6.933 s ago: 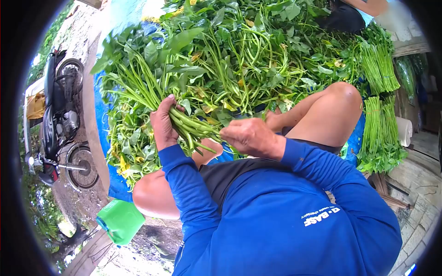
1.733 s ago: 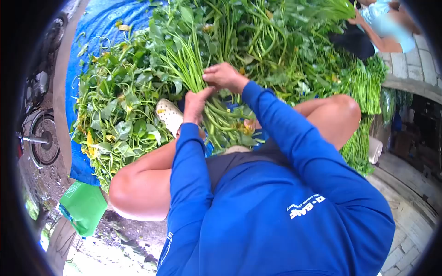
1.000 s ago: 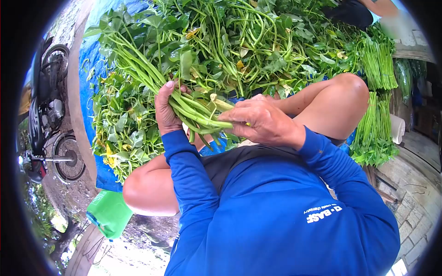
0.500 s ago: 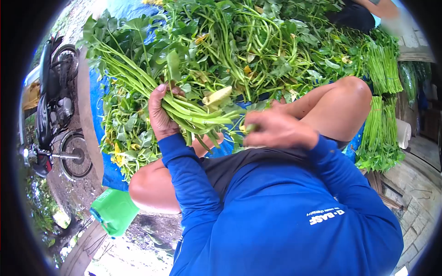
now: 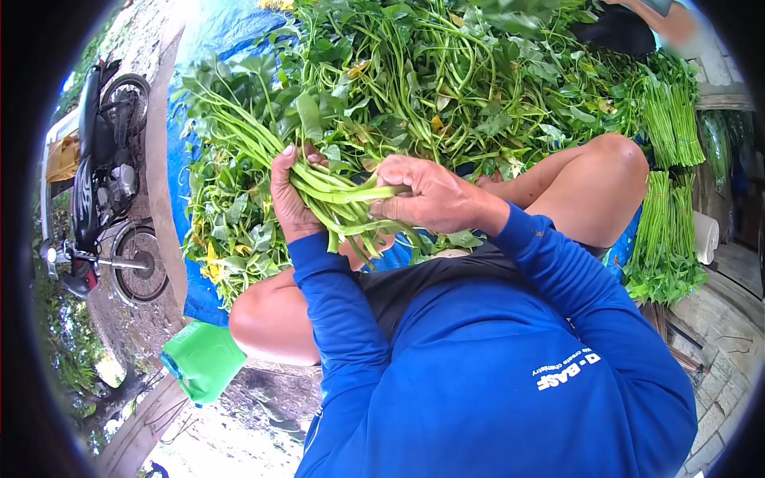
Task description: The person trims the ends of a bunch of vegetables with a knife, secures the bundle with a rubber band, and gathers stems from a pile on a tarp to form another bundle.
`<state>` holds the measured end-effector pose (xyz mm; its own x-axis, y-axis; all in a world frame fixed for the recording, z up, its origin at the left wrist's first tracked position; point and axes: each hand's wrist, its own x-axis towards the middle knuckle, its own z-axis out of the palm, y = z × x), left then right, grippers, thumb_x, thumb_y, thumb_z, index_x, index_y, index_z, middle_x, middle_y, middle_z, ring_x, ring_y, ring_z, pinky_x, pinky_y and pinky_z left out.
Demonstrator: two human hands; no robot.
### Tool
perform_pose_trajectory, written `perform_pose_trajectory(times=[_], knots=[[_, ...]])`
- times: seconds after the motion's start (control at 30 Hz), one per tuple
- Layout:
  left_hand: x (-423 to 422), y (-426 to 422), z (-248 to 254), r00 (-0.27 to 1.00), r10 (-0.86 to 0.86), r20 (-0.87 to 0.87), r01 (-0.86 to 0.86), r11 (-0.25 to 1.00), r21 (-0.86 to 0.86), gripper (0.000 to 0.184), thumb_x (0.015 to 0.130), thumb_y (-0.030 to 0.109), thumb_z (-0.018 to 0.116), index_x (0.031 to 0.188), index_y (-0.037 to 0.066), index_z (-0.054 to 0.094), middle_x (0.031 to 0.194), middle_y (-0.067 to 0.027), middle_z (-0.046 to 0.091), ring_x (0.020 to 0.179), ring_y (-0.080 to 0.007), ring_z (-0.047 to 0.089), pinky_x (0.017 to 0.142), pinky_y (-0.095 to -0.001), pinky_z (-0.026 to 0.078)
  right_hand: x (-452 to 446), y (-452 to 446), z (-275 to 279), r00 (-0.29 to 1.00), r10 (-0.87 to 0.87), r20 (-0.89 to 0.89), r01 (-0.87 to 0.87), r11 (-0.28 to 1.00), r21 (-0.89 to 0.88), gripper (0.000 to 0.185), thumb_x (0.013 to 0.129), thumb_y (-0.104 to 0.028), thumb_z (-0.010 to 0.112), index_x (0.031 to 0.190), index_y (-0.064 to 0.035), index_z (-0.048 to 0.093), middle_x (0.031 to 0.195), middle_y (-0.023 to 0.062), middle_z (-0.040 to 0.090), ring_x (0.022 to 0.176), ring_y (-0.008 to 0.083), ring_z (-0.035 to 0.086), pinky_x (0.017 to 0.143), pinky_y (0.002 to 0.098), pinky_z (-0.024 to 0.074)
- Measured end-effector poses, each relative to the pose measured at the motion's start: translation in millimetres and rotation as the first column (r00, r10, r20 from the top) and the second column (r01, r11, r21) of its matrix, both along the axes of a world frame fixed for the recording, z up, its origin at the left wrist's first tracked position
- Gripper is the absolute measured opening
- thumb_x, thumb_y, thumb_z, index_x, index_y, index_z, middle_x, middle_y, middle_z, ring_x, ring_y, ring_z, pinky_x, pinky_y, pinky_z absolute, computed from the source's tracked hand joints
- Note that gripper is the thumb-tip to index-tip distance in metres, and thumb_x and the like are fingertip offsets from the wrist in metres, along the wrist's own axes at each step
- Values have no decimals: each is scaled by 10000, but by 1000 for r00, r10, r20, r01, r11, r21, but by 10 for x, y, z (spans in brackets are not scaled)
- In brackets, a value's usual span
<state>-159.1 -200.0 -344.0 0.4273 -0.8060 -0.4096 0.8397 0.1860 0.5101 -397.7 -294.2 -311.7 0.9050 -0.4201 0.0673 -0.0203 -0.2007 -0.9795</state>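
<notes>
A bunch of water spinach (image 5: pixel 249 134) with long green stems lies across my left hand (image 5: pixel 292 195), whose fingers and thumb are wrapped round it. Its leaves point to the upper left and the cut stem ends toward my lap. My right hand (image 5: pixel 437 195) is closed at the stem ends, thumb and fingers pinching there; the exact stems between them are partly hidden. Beneath and beyond both hands spreads a big heap of loose water spinach (image 5: pixel 430 88), with some yellowed leaves in it.
Neat bundles of water spinach (image 5: pixel 657 215) are stacked on the right. A blue tarp (image 5: pixel 177 171) lies under the heap. At the left stand a motorcycle (image 5: pixel 119 183) and a green plastic container (image 5: pixel 207 362). Part of another person (image 5: pixel 677 28) shows at the top right.
My right hand has moved up and left from near my lap and now closes on the stem ends. My left hand keeps its hold on the bunch.
</notes>
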Motion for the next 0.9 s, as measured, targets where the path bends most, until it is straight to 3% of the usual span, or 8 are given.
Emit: perform_pose_trajectory(times=[0.2, 0.3, 0.37, 0.4, 0.43, 0.5, 0.57, 0.9], knots=[[162, 38, -20, 953, 201, 225, -246, 950, 194, 206, 914, 148, 770, 1025, 33, 640, 878, -101, 694, 727, -191, 670, 683, -318, 602, -286, -87, 211, 953, 117, -280, -115, 993, 24, 159, 967, -156, 687, 1036, -12, 693, 852, 125, 687, 775, 170, 618, 719, 355, 503], [323, 59, 35, 918, 253, 305, -330, 915, 233, 169, 913, 151, 767, 964, 37, 653, 819, -96, 686, 703, -200, 674, 663, -335, 602, -379, 1, -141, 877, 168, -450, -44, 961, 272, 193, 955, -181, 677, 1046, -12, 697, 922, 184, 725, 861, 257, 704, 764, 401, 534], [401, 80, 47, 890, 241, 388, -353, 902, 248, 182, 929, 170, 770, 918, 20, 666, 791, -105, 681, 701, -218, 678, 685, -349, 593, -417, 97, -525, 614, 226, -757, -314, 949, 29, 307, 907, -268, 709, 1099, -34, 760, 1024, 252, 750, 990, 412, 731, 866, 490, 562], [391, 63, 66, 883, 236, 406, -361, 894, 265, 186, 929, 171, 771, 915, 16, 671, 792, -110, 686, 700, -218, 680, 684, -348, 594, -443, 19, -646, 397, 352, -848, -668, 744, -4, 343, 863, -289, 768, 1094, -36, 768, 1064, 247, 755, 1031, 408, 736, 889, 505, 574], [372, 42, 119, 877, 229, 423, -368, 886, 283, 189, 930, 173, 772, 912, 11, 677, 794, -114, 690, 699, -217, 682, 683, -347, 594, -319, -82, -720, 341, 261, -903, -643, 766, -21, 331, 832, -262, 781, 1077, -40, 775, 1081, 243, 761, 1014, 402, 741, 883, 493, 585], [305, 19, 160, 877, 204, 436, -356, 885, 301, 205, 933, 179, 771, 901, -7, 691, 780, -115, 689, 677, -214, 681, 667, -346, 591, -127, -361, -1361, 791, -60, -609, -56, 984, -170, 291, 867, -256, 672, 1059, -66, 781, 1097, 229, 765, 973, 414, 742, 894, 473, 594], [282, -24, 174, 887, 161, 433, -315, 896, 314, 208, 933, 175, 766, 901, -18, 695, 772, -112, 685, 667, -210, 679, 658, -346, 589, 205, -709, -1845, 759, -420, -497, 367, 907, -206, 276, 887, -228, 593, 995, -73, 794, 1015, 224, 771, 950, 407, 747, 889, 467, 596], [101, -298, 56, 878, -32, 477, -215, 865, 454, 243, 878, 169, 784, 966, -44, 707, 769, -114, 708, 610, -179, 675, 568, -306, 564, 1250, -1619, -2606, 417, -712, -565, 613, 679, -403, 303, 892, -212, 630, 1107, -59, 780, 1136, 223, 758, 1062, 411, 722, 945, 447, 572]])
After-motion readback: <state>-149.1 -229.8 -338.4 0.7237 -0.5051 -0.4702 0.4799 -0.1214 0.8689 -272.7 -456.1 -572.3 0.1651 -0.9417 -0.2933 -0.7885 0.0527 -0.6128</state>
